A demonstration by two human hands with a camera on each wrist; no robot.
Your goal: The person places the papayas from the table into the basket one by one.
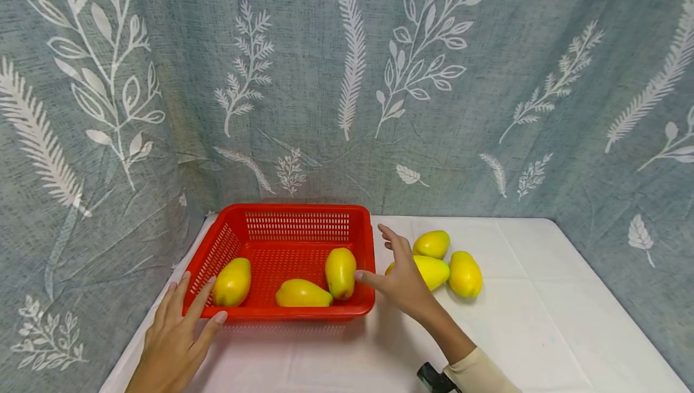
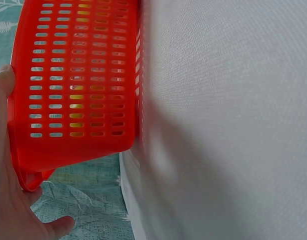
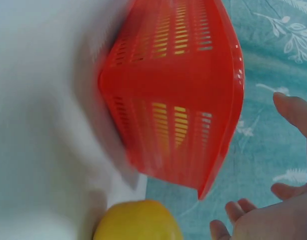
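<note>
A red plastic basket (image 1: pixel 295 313) with slotted walls holds three yellow mangoes: one at the left (image 1: pixel 232 282), one lying near the front wall (image 1: pixel 302 293) and one at the right (image 1: pixel 340 269). My left hand (image 1: pixel 176 336) touches the basket's front left corner, fingers spread along the rim; the left wrist view shows the thumb at the rim (image 2: pixel 14 125). Beside the right rim is my right hand (image 1: pixel 403 281), fingers apart and nothing held, its thumb reaching over the rim near the right mango. Behind that hand lies a partly hidden greenish-yellow mango (image 1: pixel 434 271).
Two more mangoes, one further back (image 1: pixel 432 243) and one to the right (image 1: pixel 465 274), lie on the white tablecloth (image 1: pixel 542 314). A blue-green curtain (image 1: pixel 303 91) with white leaf prints closes off the back and sides. A small black object (image 1: pixel 434 378) is by the right sleeve.
</note>
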